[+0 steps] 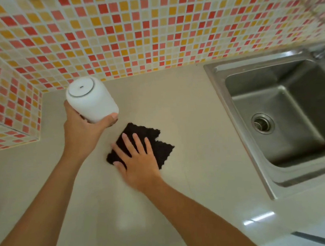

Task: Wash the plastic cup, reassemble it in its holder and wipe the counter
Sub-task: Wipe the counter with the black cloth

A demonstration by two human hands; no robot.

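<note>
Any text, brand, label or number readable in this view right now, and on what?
None readable.
White cup, held up by the left hand: plain, only a small slot mark on its top, no lettering.
Dark cloth under the right hand: no tag visible.
Sink: no brand visible.

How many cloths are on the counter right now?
1. A dark cloth lies on the counter left of the sink, under the flat right hand. None other shows.

Blurred tap point(323, 53), perhaps, and sink point(221, 71) cut off at right.
</note>
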